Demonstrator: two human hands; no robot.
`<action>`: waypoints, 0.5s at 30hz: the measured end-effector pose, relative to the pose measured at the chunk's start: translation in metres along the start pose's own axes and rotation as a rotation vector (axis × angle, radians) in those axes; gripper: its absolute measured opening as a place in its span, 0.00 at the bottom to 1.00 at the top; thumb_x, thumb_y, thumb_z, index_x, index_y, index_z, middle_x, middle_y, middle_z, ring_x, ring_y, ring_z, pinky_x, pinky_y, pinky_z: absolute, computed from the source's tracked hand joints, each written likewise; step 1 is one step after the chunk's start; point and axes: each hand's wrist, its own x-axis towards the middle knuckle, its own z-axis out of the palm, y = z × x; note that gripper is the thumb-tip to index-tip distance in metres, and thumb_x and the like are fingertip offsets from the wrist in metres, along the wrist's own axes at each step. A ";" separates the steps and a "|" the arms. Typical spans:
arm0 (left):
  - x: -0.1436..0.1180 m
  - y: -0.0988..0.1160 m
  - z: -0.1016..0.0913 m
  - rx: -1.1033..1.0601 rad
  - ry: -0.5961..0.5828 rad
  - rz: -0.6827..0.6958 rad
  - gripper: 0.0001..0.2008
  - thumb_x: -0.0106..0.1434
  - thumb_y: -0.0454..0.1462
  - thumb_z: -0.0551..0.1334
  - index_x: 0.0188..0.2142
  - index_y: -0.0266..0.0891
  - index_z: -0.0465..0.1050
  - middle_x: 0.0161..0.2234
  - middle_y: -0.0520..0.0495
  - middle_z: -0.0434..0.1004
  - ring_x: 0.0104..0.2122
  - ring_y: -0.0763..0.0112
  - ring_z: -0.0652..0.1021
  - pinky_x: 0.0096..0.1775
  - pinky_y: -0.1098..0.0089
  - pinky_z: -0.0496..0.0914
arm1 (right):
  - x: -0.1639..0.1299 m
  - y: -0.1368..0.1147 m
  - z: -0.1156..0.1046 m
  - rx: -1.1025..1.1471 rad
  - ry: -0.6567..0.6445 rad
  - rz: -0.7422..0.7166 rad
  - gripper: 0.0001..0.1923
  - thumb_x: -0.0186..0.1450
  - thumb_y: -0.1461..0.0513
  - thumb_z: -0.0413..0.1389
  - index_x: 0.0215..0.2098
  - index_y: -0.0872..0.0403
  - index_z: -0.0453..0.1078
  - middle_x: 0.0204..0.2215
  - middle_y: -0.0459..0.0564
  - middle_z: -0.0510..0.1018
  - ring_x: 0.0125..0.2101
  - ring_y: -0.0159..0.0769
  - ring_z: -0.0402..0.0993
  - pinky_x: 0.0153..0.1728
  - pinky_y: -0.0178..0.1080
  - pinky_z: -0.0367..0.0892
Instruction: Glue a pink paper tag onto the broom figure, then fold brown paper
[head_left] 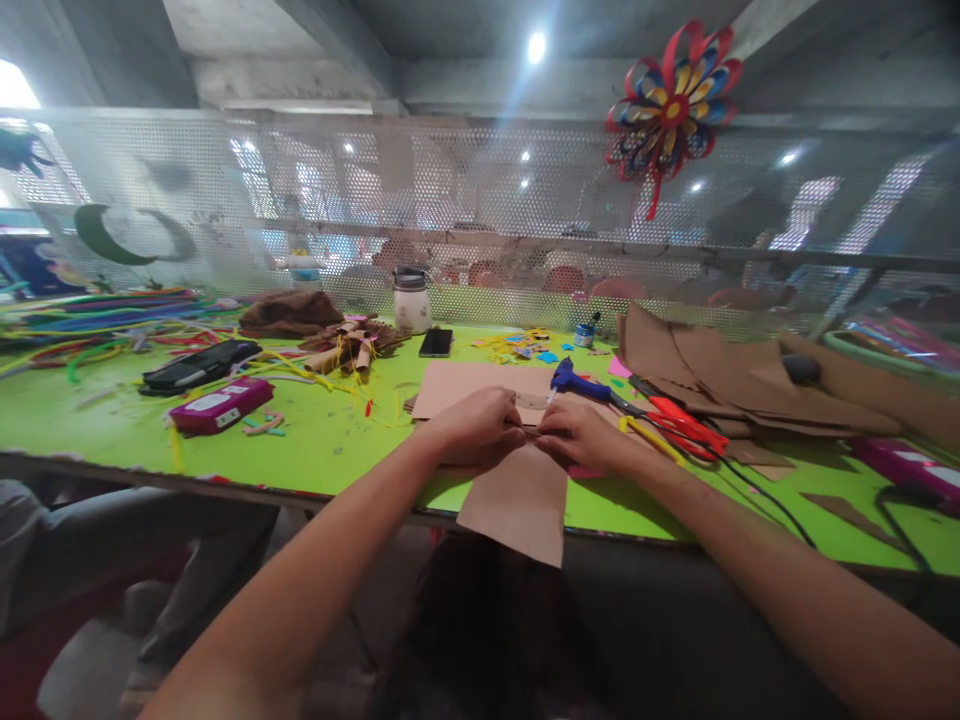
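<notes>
Both hands meeting at mid-tabletop (322,440): left hand (480,425) closed in a pinching grip on the upper edge of a brown paper sheet (517,500), right hand (574,432) pinching the same edge just beside it, fingertips nearly touching. Lower part of the sheet hanging flat over the front edge, no finished shape visible, so seemingly an early stage with most folding left. Farther right, untouched: blue glue gun (574,380), red scissors (679,420), stacked brown card (720,375).
</notes>
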 end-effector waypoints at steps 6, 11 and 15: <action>0.002 -0.004 0.001 0.029 -0.042 -0.011 0.11 0.57 0.40 0.58 0.30 0.36 0.77 0.28 0.44 0.75 0.30 0.67 0.71 0.35 0.69 0.62 | -0.002 0.004 0.003 0.100 -0.001 0.081 0.08 0.60 0.60 0.56 0.34 0.55 0.76 0.31 0.52 0.77 0.32 0.36 0.71 0.34 0.37 0.64; 0.012 -0.009 0.006 0.078 -0.055 0.109 0.09 0.58 0.37 0.59 0.35 0.38 0.77 0.33 0.44 0.73 0.34 0.66 0.71 0.37 0.70 0.62 | 0.000 0.001 0.005 0.119 -0.001 0.073 0.08 0.61 0.61 0.55 0.33 0.56 0.75 0.30 0.51 0.77 0.31 0.36 0.71 0.34 0.36 0.64; 0.015 -0.009 0.013 0.061 -0.032 0.086 0.09 0.58 0.36 0.58 0.31 0.38 0.78 0.32 0.44 0.73 0.35 0.66 0.71 0.39 0.69 0.63 | 0.002 -0.001 0.006 0.074 0.007 0.051 0.08 0.61 0.63 0.54 0.31 0.57 0.75 0.28 0.53 0.77 0.30 0.36 0.70 0.32 0.37 0.63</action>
